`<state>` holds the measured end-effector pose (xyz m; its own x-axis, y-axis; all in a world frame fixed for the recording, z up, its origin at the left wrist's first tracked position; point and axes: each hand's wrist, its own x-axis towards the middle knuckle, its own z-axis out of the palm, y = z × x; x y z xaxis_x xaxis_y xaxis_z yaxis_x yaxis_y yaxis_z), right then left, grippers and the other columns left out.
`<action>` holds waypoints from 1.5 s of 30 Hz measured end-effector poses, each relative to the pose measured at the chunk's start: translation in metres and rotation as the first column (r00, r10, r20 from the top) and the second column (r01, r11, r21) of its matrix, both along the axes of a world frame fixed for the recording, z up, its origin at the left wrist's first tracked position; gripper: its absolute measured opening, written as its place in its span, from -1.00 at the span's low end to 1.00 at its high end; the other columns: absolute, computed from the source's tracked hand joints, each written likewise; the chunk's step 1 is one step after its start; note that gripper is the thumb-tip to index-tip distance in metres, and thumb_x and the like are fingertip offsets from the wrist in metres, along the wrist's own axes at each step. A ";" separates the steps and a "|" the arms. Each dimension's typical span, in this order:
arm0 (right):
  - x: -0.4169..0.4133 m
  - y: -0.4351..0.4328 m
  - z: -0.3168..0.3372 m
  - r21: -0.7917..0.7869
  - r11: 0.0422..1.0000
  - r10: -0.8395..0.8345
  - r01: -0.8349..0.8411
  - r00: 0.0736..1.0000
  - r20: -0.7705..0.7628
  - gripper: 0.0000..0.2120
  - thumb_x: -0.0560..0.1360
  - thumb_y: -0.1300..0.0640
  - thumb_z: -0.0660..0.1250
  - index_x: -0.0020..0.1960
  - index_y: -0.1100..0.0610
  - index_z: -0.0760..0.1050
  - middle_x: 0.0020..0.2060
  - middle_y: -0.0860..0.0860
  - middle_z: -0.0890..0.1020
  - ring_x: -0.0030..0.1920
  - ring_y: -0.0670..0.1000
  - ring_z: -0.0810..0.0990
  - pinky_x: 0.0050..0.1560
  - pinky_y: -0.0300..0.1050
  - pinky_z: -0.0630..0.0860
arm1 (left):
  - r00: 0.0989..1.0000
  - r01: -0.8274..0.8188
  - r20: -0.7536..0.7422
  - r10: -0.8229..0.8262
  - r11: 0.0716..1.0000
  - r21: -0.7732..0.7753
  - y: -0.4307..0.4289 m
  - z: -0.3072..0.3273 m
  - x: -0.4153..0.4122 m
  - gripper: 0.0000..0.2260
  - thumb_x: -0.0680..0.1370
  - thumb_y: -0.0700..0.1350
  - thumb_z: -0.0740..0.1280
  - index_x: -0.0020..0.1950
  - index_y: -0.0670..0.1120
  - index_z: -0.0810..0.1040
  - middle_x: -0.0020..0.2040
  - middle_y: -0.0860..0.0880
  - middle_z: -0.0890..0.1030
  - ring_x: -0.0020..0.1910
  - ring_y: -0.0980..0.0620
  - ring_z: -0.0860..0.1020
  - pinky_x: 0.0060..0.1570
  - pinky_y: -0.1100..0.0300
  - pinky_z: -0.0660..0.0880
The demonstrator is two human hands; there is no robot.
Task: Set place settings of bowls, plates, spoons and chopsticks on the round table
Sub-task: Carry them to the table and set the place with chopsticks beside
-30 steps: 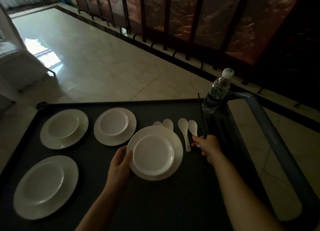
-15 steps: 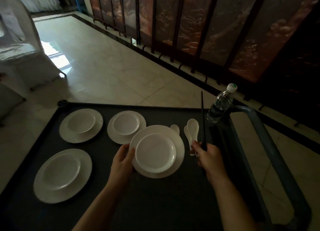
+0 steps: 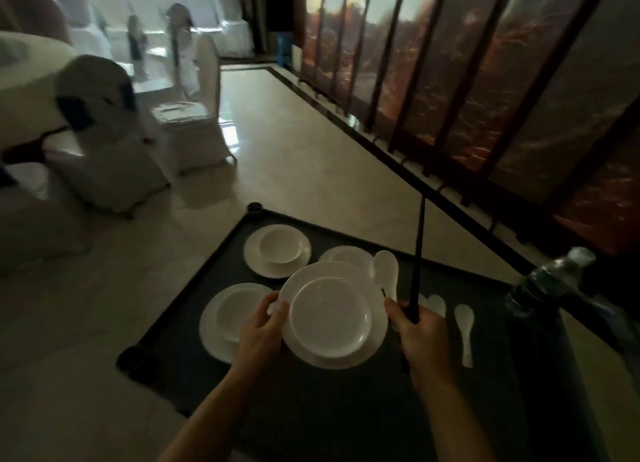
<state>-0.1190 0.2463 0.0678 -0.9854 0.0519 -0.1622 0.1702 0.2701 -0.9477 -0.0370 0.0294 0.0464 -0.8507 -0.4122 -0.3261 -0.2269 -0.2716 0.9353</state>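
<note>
The left hand [image 3: 261, 330] gripped a round, glossy white plate [image 3: 329, 269] at its left rim, thumb curled over the top edge and fingers underneath. A shallow white bowl [image 3: 330, 318] sat centred on the plate, smooth and faintly shiny. The right hand [image 3: 422, 340] was closed around slim black chopsticks [image 3: 417, 260], which rose straight up and away from the fist. The short handle of a white ceramic spoon [image 3: 386, 271] seemed pinched in the same grasp, its rounded oval scoop pointing away just right of the plate.

The held plate hung over a dark cart [image 3: 346, 420] with a matte, finely textured top and rounded corners. In view it overlapped the edges of two other bowl-on-plate sets, the near set [image 3: 211, 319] at left and a third set [image 3: 346, 253] mostly hidden behind it. A far set [image 3: 252, 253] lay apart near the cart's far corner. Two loose spoons [image 3: 464, 326] lay on the mat right of the right hand. A clear plastic bottle [image 3: 547, 285] with a pale cap stood at the cart's right edge, blurred.

The pale, polished stone floor [image 3: 294, 150] ran towards chairs [image 3: 104, 143] draped in white cloth beside a white-covered table [image 3: 24, 80]. At right stood a folding screen [image 3: 502, 80] of dark frames and reddish panels.
</note>
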 end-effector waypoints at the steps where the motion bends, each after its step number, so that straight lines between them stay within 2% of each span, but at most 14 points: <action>1: 0.001 -0.012 0.001 0.000 1.000 0.022 -0.022 1.000 -0.008 -0.90 0.50 -0.08 0.40 -0.16 -0.10 0.58 -0.25 -0.11 0.67 -0.16 -0.10 0.63 -0.25 -0.22 0.39 | 1.000 -0.029 -0.005 0.029 1.000 -0.010 -0.009 0.002 0.007 -0.88 0.58 0.12 0.26 -0.01 0.35 0.56 -0.09 0.09 0.70 -0.14 -0.04 0.72 -0.22 0.03 0.65; 6: 0.009 -0.069 0.006 -0.045 0.982 0.184 -0.185 0.983 -0.026 -0.92 0.49 -0.04 0.42 -0.02 -0.12 0.56 -0.15 -0.14 0.62 -0.13 -0.18 0.55 -0.24 -0.23 0.35 | 0.974 -0.225 -0.049 0.222 0.972 -0.065 -0.044 0.018 0.054 -0.86 0.60 0.08 0.26 0.11 0.23 0.57 -0.01 0.05 0.69 -0.08 0.04 0.71 -0.25 0.17 0.63; 8: 0.017 -0.092 0.011 -0.051 0.961 0.271 -0.273 0.962 -0.039 -0.91 0.49 -0.02 0.42 -0.10 -0.17 0.51 -0.19 -0.18 0.57 -0.17 -0.20 0.50 -0.27 -0.23 0.31 | 0.947 -0.322 -0.057 0.317 0.939 -0.117 -0.055 0.021 0.077 -0.82 0.61 0.04 0.26 0.18 0.12 0.56 0.05 0.01 0.68 -0.05 0.05 0.70 -0.18 0.12 0.64; 11: 0.033 -0.122 0.018 -0.071 0.899 0.428 -0.433 0.901 -0.067 -0.91 0.48 0.01 0.43 -0.16 -0.13 0.54 -0.19 -0.10 0.65 -0.13 -0.11 0.60 -0.24 -0.19 0.41 | 0.886 -0.464 -0.074 0.458 0.880 -0.100 -0.063 0.026 0.118 -0.82 0.62 0.01 0.27 0.18 0.09 0.58 0.05 0.00 0.70 -0.03 0.04 0.70 -0.12 0.06 0.66; 14: 0.055 -0.147 0.022 -0.071 0.809 0.577 -0.583 0.812 -0.094 -0.95 0.48 -0.02 0.45 -0.13 -0.07 0.62 -0.21 -0.08 0.69 -0.16 -0.02 0.65 -0.13 -0.06 0.55 | 0.798 -0.602 -0.089 0.596 0.793 -0.088 -0.061 0.034 0.162 -0.82 0.63 -0.01 0.23 0.02 0.19 0.63 -0.05 0.01 0.72 -0.13 0.03 0.71 -0.31 0.21 0.60; 16: 0.076 -0.162 0.026 -0.083 0.734 0.666 -0.674 0.739 -0.104 -0.93 0.49 -0.03 0.43 -0.10 -0.05 0.65 -0.21 -0.09 0.70 -0.16 -0.02 0.65 -0.10 -0.01 0.56 | 0.718 -0.696 -0.086 0.691 0.711 -0.097 -0.057 0.038 0.195 -0.80 0.63 -0.05 0.21 0.03 0.15 0.63 -0.09 -0.01 0.73 -0.18 0.00 0.71 -0.36 0.19 0.57; 20: 0.129 -0.182 0.035 -0.094 0.546 0.820 -0.832 0.554 -0.143 -0.91 0.51 -0.05 0.38 -0.11 -0.06 0.62 -0.28 -0.17 0.71 -0.26 -0.19 0.67 -0.23 -0.13 0.51 | 0.580 -0.813 -0.108 0.807 0.567 -0.130 -0.044 0.044 0.262 -0.76 0.63 -0.09 0.18 0.03 0.12 0.63 -0.11 -0.03 0.73 -0.21 0.02 0.70 -0.39 0.17 0.56; 23: 0.173 -0.193 0.041 -0.109 0.406 0.900 -0.908 0.417 -0.124 -0.85 0.52 -0.06 0.38 -0.14 -0.03 0.65 -0.25 -0.09 0.73 -0.26 -0.13 0.71 -0.25 -0.12 0.56 | 0.464 -0.883 -0.110 0.879 0.449 -0.134 -0.030 0.049 0.315 -0.76 0.63 -0.10 0.18 0.05 0.13 0.62 -0.11 -0.01 0.72 -0.23 0.06 0.68 -0.39 0.18 0.55; 27: 0.238 -0.209 0.043 -0.091 0.267 0.951 -0.959 0.277 -0.135 -0.82 0.54 0.01 0.38 -0.13 0.08 0.66 -0.35 -0.01 0.70 -0.37 -0.08 0.68 -0.40 -0.19 0.55 | 0.300 -0.949 -0.113 0.947 0.285 -0.132 -0.006 0.053 0.385 -0.79 0.63 -0.08 0.20 0.12 0.09 0.60 -0.12 0.02 0.72 -0.26 0.09 0.68 -0.42 0.22 0.54; 31: 0.314 -0.213 0.043 -0.100 0.107 0.988 -0.989 0.117 -0.100 -0.82 0.53 -0.02 0.38 -0.15 0.06 0.66 -0.55 -0.05 0.55 -0.56 -0.09 0.49 -0.54 -0.17 0.44 | 0.097 -0.989 -0.119 0.988 0.082 -0.123 0.027 0.056 0.457 -0.79 0.62 -0.09 0.22 0.02 0.13 0.63 -0.16 0.04 0.71 -0.29 0.13 0.67 -0.46 0.24 0.52; 33: 0.330 -0.215 0.044 -0.133 0.099 0.986 -0.986 0.115 -0.121 -0.81 0.53 0.00 0.40 -0.18 0.07 0.66 -0.60 -0.05 0.50 -0.61 -0.12 0.42 -0.61 -0.22 0.36 | 0.059 -0.992 -0.098 0.993 0.048 -0.116 0.037 0.059 0.471 -0.83 0.62 -0.08 0.23 0.06 0.09 0.61 -0.13 0.06 0.71 -0.27 0.14 0.67 -0.45 0.23 0.52; 36: 0.388 -0.208 0.042 -0.155 -0.010 0.994 -0.988 0.008 -0.113 -0.80 0.53 0.03 0.41 -0.17 0.14 0.65 -0.58 -0.02 0.46 -0.61 -0.09 0.39 -0.61 -0.21 0.33 | -0.059 -0.993 -0.094 0.994 -0.068 -0.097 0.071 0.064 0.522 -0.88 0.62 -0.06 0.27 0.02 0.08 0.60 -0.16 0.14 0.71 -0.26 0.20 0.67 -0.45 0.28 0.53; 40: 0.468 -0.185 0.040 -0.172 -0.140 0.988 -0.975 -0.126 -0.092 -0.80 0.51 0.01 0.43 -0.21 0.10 0.66 -0.59 0.00 0.44 -0.61 -0.06 0.37 -0.61 -0.19 0.31 | -0.171 -0.981 -0.080 0.982 -0.177 -0.084 0.125 0.069 0.591 -0.77 0.60 0.03 0.27 0.17 -0.03 0.58 -0.01 -0.02 0.67 -0.22 0.12 0.66 -0.41 0.24 0.54; 45: 0.563 -0.140 0.044 -0.181 -0.287 0.957 -0.941 -0.273 -0.098 -0.81 0.50 0.02 0.45 -0.22 0.10 0.67 -0.61 -0.06 0.49 -0.61 -0.11 0.43 -0.60 -0.23 0.36 | -0.279 -0.955 -0.081 0.957 -0.285 -0.085 0.198 0.073 0.674 -0.75 0.53 0.16 0.31 0.09 0.07 0.61 -0.05 0.01 0.69 -0.19 0.06 0.68 -0.34 0.17 0.55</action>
<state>0.4442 0.1061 0.1120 0.2526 -0.9649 -0.0712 -0.1091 0.0447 -0.9930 0.6372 0.2279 0.1192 0.6645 -0.7141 -0.2203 0.2250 -0.0900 0.9702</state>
